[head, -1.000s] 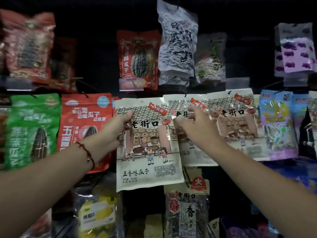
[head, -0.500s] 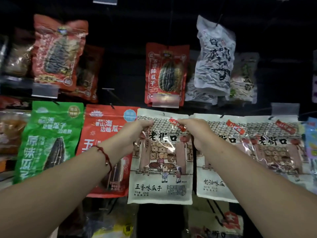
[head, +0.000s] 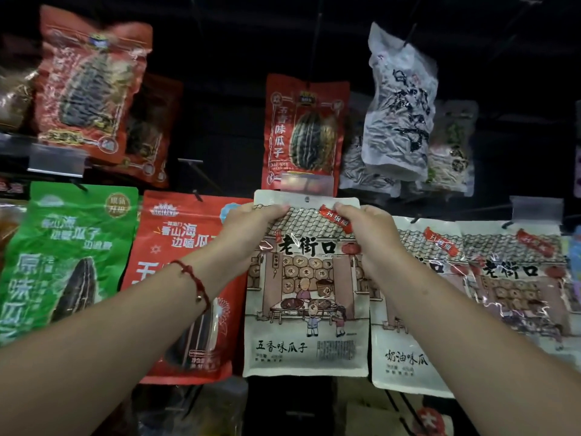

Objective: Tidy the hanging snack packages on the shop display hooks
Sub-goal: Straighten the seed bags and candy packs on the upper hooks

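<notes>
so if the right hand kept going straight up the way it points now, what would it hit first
Most likely the clear price tag holder just above the cream packet that the right hand grips at its top corner, and behind it the red melon seed packet. Depth is hard to judge, so it might pass in front.

Both my arms reach forward and up, bare forearms converging toward the middle. My left hand (head: 251, 221) is raised with its fingers curled over and pinching at the top, thumb tucked beneath. My right hand (head: 364, 228) mirrors it close by, fingers likewise bent in a pinch. A red string bracelet (head: 196, 283) circles my left wrist.
</notes>
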